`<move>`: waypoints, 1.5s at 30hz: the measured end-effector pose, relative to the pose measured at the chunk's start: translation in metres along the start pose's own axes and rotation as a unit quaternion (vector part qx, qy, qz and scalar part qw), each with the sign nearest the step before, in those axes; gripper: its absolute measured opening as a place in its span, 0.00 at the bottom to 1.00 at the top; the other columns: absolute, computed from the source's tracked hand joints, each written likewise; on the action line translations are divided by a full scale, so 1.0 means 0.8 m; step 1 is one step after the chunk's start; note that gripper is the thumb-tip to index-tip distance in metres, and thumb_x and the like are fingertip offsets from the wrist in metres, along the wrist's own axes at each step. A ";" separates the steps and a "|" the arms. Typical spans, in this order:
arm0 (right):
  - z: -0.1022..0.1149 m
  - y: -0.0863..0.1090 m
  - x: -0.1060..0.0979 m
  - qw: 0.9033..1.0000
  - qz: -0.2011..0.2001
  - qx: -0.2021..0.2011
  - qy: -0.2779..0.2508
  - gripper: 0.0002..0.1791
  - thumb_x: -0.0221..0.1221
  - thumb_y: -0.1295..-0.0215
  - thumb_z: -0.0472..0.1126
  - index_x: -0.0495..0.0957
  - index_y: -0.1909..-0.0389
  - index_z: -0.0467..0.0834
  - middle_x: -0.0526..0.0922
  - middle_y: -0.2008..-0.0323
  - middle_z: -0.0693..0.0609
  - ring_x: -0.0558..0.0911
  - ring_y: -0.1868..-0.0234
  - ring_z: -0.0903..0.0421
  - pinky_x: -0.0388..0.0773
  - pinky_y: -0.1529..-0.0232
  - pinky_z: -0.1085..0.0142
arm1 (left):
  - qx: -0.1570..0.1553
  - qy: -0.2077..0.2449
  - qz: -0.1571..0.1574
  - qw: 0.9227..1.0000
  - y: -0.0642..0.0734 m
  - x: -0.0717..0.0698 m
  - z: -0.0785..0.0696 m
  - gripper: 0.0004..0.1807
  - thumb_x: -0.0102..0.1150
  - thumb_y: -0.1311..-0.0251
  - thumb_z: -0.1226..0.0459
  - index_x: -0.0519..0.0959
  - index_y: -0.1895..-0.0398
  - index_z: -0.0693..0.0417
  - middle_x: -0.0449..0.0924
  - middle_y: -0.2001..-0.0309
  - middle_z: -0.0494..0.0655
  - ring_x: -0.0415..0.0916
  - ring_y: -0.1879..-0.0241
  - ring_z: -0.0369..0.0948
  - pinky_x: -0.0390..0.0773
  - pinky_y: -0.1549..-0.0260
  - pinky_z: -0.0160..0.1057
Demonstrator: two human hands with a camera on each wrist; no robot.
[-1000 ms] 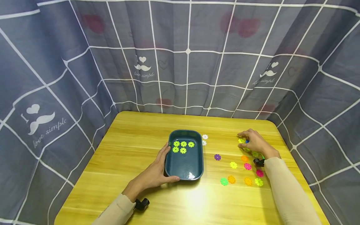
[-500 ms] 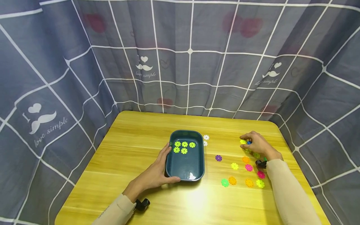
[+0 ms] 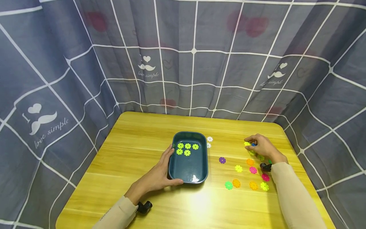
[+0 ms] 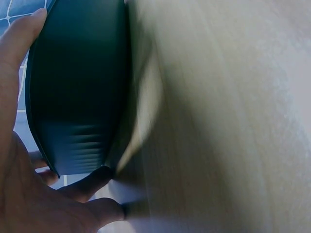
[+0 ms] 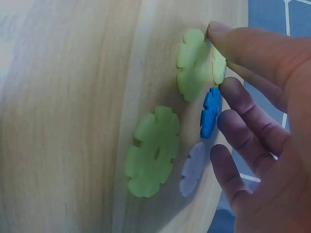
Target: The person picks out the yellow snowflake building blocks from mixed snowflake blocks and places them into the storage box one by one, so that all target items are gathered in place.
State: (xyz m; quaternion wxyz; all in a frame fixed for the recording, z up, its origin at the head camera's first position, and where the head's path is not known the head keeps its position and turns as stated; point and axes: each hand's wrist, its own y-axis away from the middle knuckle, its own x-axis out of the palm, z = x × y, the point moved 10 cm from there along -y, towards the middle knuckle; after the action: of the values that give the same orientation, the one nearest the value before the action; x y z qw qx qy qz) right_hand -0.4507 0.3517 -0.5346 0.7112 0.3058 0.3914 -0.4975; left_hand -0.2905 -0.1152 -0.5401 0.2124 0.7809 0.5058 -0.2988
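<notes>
A dark teal tray (image 3: 187, 168) stands mid-table in the head view, with several yellow-green flower-shaped plastic discs (image 3: 187, 146) laid flat inside. My left hand (image 3: 157, 173) holds it round the near left corner, thumb along the near rim, fingers along the left side. In the left wrist view, fingers (image 4: 92, 184) straddle the tray's wall. To the right, my right hand (image 3: 263, 147) pinches a yellow-green disc (image 3: 247, 143) between thumb and index finger, low over the table. Under the other fingers, a blue disc (image 5: 210, 112) and a whitish disc (image 5: 193, 170) show in the right wrist view.
More discs lie spread right of the tray: purple (image 3: 222, 160), green (image 3: 228, 185), orange (image 3: 253, 185), pink (image 3: 253, 170) and yellow-green (image 3: 238, 168). Two white discs (image 3: 210, 139) sit right against the tray's right side. A grey checked curtain (image 3: 177, 70) surrounds the wooden table (image 3: 137, 133).
The head view has shifted slightly. My right hand's fingers have drawn a little closer around the yellow-green disc; the left hand and tray stay put.
</notes>
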 end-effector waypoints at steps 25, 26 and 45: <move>-0.010 -0.001 0.001 1.000 -0.011 0.012 -0.019 0.16 0.76 0.21 0.42 0.91 0.40 0.37 0.89 0.54 0.44 0.77 0.58 0.53 0.74 0.59 0.66 | -0.007 0.000 -0.001 1.000 -0.001 0.000 0.000 0.80 0.86 0.40 0.33 0.40 0.00 0.48 0.27 0.01 0.38 0.63 0.09 0.65 0.77 0.20 0.71; -0.010 -0.001 0.001 1.000 -0.010 0.012 -0.019 0.16 0.76 0.21 0.42 0.91 0.40 0.37 0.89 0.54 0.44 0.77 0.58 0.53 0.74 0.59 0.66 | -0.007 0.000 -0.001 1.000 0.000 0.000 0.000 0.80 0.86 0.40 0.33 0.40 0.00 0.48 0.27 0.01 0.38 0.62 0.09 0.65 0.77 0.20 0.71; -0.013 -0.001 0.005 1.000 -0.004 0.010 -0.018 0.15 0.75 0.19 0.43 0.90 0.41 0.38 0.89 0.54 0.45 0.79 0.58 0.53 0.78 0.58 0.66 | 0.007 -0.004 -0.001 1.000 -0.001 0.001 -0.001 0.80 0.84 0.39 0.31 0.39 0.01 0.50 0.27 0.01 0.40 0.55 0.06 0.62 0.74 0.17 0.70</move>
State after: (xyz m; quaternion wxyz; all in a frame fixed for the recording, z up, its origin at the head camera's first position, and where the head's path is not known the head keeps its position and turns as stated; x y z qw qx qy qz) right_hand -0.4536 0.3581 -0.5432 0.7130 0.3024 0.3743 -0.5100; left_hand -0.2908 -0.1137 -0.5398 0.2090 0.7808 0.5033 -0.3056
